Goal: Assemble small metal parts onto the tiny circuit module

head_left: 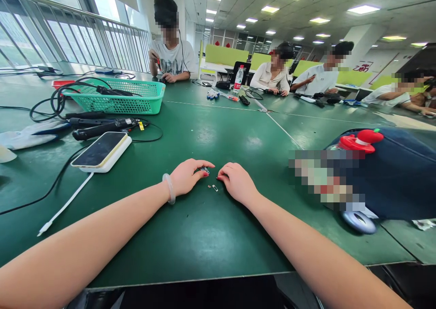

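My left hand (187,174), with a pale bangle (169,188) on the wrist, pinches a small dark, metallic-looking part (205,169) between thumb and fingers. Close by on the right, my right hand (235,180) is closed, thumb against fingertips. Anything it may hold is too small to make out. On the green tabletop (190,236) between and just below the hands lie a tiny pale rectangular frame-like piece (215,188) and an even smaller reddish bit (209,186). The two hands are a little apart.
Left of me are a phone (104,149) on a white block, a white cable (64,207), black tools (102,128) and a green basket (117,98). A dark bag (391,173) and a purple round object (359,221) lie right. Several people sit across the table near a bottle (239,80).
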`<state>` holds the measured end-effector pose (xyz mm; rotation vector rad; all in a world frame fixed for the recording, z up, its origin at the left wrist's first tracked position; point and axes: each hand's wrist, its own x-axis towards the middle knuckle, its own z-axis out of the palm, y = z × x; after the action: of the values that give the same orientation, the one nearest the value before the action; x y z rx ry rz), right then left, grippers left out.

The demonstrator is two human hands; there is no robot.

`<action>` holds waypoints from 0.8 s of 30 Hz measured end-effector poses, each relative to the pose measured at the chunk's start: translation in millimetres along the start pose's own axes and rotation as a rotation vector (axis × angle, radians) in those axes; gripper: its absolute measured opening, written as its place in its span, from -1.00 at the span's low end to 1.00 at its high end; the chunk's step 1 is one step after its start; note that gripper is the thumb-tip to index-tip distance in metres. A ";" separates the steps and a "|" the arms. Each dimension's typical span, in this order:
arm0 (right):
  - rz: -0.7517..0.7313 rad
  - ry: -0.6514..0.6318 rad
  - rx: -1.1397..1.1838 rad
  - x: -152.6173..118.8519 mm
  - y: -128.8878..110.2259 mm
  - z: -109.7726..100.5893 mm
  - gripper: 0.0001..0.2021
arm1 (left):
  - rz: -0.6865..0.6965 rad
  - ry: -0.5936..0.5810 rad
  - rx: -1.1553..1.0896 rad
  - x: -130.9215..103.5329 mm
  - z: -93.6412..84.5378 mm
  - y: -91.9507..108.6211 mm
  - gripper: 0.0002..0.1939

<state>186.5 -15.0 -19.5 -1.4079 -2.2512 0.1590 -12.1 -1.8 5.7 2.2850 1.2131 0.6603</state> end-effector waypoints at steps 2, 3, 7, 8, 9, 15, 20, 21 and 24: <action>-0.007 0.014 -0.004 -0.3 0.6 0.9 -0.87 | 0.036 -0.012 0.020 0.0 0.6 1.7 -0.68; -0.007 0.021 -0.004 -0.4 0.9 1.4 -0.87 | 0.063 -0.022 0.029 -0.1 0.9 3.0 -0.67; 0.015 0.057 0.023 -0.8 -0.9 1.2 -0.86 | 0.139 -0.055 0.059 -0.5 1.9 7.5 -0.66; 0.025 0.083 0.051 -1.1 -2.5 -0.2 -0.86 | 0.139 -0.052 0.062 -0.5 2.0 7.8 -0.68; 0.034 0.123 0.089 -1.5 -4.8 -2.0 -0.86 | 0.133 -0.045 0.062 -0.5 2.0 7.8 -0.70; -0.085 0.313 0.291 -7.8 -24.1 -13.2 -0.88 | 0.092 0.002 0.000 -1.2 1.1 6.1 -0.74; -0.156 0.273 0.280 -10.6 -28.7 -9.2 -0.88 | 0.095 0.014 -0.094 -3.3 2.4 7.1 -0.76; -0.152 0.270 0.280 -10.6 -28.5 -8.4 -0.88 | 0.097 0.012 -0.105 -3.5 2.6 7.1 -0.76; -0.149 0.256 0.286 -10.1 -27.8 -7.9 -0.88 | 0.090 0.008 -0.129 -3.1 2.8 6.7 -0.77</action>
<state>171.0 -37.9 -6.4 -1.0449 -2.0195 0.2273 -7.8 -8.4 7.0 2.2417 1.0450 0.7582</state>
